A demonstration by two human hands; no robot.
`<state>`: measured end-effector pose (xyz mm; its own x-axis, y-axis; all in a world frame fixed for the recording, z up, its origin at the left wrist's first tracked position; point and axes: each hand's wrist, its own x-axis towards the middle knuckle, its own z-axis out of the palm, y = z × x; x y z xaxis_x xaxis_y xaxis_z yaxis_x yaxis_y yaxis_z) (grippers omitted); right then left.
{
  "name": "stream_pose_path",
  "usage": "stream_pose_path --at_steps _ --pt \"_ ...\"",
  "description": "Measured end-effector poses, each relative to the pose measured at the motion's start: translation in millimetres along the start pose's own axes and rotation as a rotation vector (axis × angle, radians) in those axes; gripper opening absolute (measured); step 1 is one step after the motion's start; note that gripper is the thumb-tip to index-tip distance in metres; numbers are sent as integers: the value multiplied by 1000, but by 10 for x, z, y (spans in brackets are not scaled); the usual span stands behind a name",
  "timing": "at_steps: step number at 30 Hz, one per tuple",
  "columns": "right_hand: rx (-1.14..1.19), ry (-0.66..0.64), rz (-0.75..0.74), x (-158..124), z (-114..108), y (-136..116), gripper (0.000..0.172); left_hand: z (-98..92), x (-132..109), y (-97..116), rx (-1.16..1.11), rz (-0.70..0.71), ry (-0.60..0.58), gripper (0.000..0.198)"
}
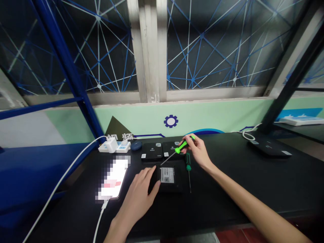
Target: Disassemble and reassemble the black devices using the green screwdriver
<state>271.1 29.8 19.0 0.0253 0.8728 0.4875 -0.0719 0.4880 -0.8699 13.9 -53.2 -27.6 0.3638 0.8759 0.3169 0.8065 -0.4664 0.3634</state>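
In my right hand (pixel 196 148) is a screwdriver (pixel 181 147) with a bright green and black handle, my fingers closed round it. Its thin shaft slants down to the left, with the tip at the upper left corner of a flat black box (pixel 170 187). The box lies on the desk and carries a white printed label (pixel 167 175). My left hand (pixel 143 184) rests against the left side of this box, fingers stretched out, thumb apart near the label. A second screwdriver (pixel 188 167), dark green, lies just right of the box.
Two black boxes (pixel 152 152) lie side by side behind the work. On the left are a lit, blurred-out phone (pixel 113 179), a power strip (pixel 121 146) with a white charger (pixel 111 144), and cables. Another black device (pixel 269 148) sits at the right on the black desk (pixel 240 182).
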Motion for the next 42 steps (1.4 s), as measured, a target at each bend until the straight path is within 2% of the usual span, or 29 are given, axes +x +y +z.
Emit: stream_pose_path --at_steps 4,9,16,23,30,34,38,42 --pt "-34 -9 -30 -17 4 -41 28 -35 30 3 48 62 59 37" --pt "-106 -12 -81 -37 -8 -99 26 -39 46 -2 112 62 145 30" --pt "-198 -116 -117 -64 -24 -201 23 -16 23 -8 130 77 171 39" --pt "-348 -209 -177 79 25 -374 24 -6 33 -13 111 60 118 40" --pt "-397 -368 -212 307 235 -507 24 -41 22 2 44 77 12 46" --pt "-372 -418 -234 350 319 -445 21 -57 -14 -16 29 32 -64 66" --pt "-283 -397 -194 282 329 -287 20 -49 -13 -39 21 23 -87 65" --pt "-159 -332 -126 167 320 -153 25 -37 2 -35 20 32 -73 65"
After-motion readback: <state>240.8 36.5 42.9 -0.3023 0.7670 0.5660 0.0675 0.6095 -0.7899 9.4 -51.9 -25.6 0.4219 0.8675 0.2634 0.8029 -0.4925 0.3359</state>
